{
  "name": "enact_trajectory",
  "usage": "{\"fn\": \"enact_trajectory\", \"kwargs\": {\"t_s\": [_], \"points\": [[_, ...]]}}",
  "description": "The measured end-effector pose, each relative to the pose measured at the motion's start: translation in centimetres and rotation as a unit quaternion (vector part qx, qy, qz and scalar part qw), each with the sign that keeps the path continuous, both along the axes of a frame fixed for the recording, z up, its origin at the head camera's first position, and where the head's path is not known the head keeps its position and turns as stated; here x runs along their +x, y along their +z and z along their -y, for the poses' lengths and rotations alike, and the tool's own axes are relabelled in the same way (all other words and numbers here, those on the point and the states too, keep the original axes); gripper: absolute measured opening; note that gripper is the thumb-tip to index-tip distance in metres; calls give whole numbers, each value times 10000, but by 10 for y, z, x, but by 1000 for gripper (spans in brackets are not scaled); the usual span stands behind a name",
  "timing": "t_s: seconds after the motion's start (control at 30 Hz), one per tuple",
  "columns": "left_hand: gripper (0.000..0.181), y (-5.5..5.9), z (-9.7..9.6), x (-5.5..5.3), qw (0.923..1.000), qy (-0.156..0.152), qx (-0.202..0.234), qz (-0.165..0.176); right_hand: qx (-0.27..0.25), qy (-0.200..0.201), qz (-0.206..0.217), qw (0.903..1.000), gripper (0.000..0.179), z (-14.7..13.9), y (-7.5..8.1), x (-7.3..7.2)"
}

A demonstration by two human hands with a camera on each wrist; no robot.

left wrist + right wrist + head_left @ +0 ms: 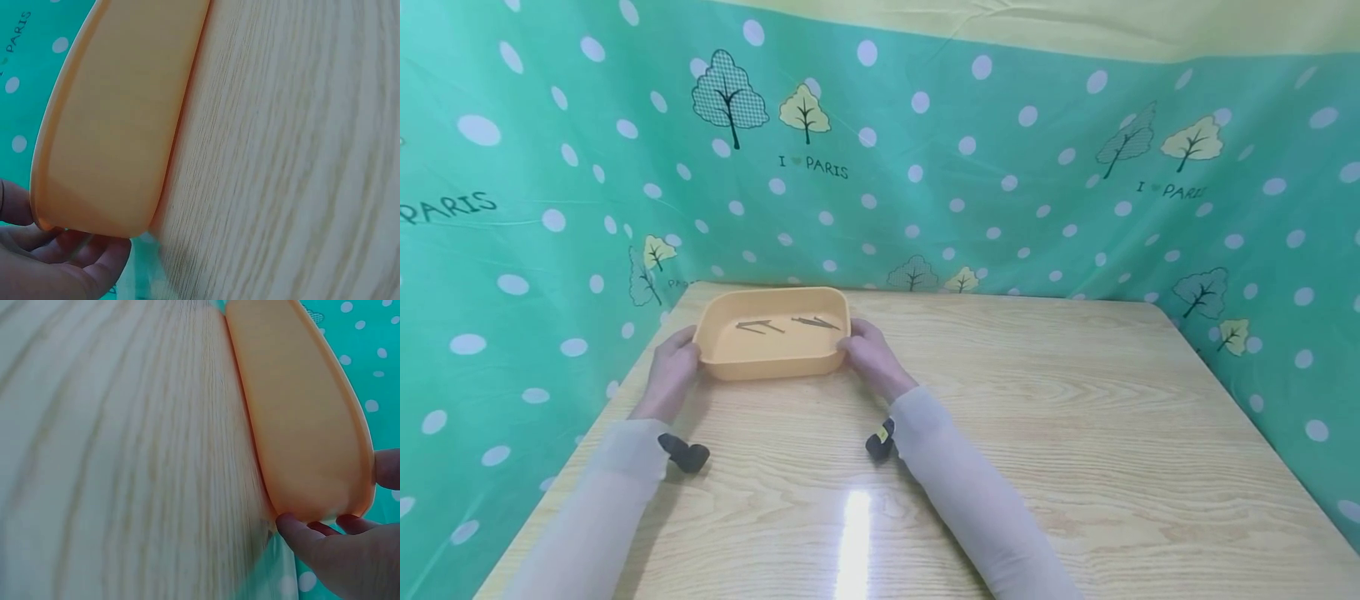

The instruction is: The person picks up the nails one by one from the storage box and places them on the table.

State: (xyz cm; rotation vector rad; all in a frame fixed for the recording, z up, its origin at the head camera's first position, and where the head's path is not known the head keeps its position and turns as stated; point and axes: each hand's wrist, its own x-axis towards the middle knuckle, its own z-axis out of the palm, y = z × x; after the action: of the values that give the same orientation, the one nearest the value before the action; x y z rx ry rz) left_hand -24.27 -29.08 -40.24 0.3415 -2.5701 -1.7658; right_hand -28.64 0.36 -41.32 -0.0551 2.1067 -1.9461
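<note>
A shallow orange-yellow plastic tray (767, 368) with rounded corners is at the far left of the table. Inside it lie several thin, dark, stick-like pieces (760, 326), too small to identify. My left hand (672, 371) grips the tray's left end. In the left wrist view, that hand's thumb is at the rim and the fingers (112, 265) bear on the end wall from below. At the opposite end, my right hand (874, 358) holds the tray the same way, its fingers (306, 540) against the wall in the right wrist view. The inside is hidden from both wrist views.
The light wood-grain table (1037, 433) stretches to the right and toward me, with a bright light reflection near the front. A green dotted cloth (910, 167) hangs behind and at both sides. Each wrist carries a small black camera (685, 454).
</note>
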Motion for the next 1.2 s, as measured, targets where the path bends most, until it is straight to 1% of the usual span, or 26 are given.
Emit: {"fn": "enact_trajectory", "kwargs": {"t_s": [0.27,0.5,0.67,0.87,1.07,1.2], "points": [[61,0,-4,-1,9999,2,87,71,-47,-24,184,9998,66,-5,4,2],[61,-1,-10,-3,9995,-3,300,10,-64,-72,137,9999,68,-11,2,1],[61,-1,-15,-3,9996,50,274,48,65,-130,45,9999,66,-16,0,0],[61,-1,-19,-2,9993,82,354,46,128,-163,81,9998,66,-19,-1,1],[64,-4,-23,-5,9986,157,505,23,80,-183,96,9998,66,-24,0,2],[66,-5,-25,-6,9980,127,615,5,119,-192,61,9997,65,-28,-1,1]]}}
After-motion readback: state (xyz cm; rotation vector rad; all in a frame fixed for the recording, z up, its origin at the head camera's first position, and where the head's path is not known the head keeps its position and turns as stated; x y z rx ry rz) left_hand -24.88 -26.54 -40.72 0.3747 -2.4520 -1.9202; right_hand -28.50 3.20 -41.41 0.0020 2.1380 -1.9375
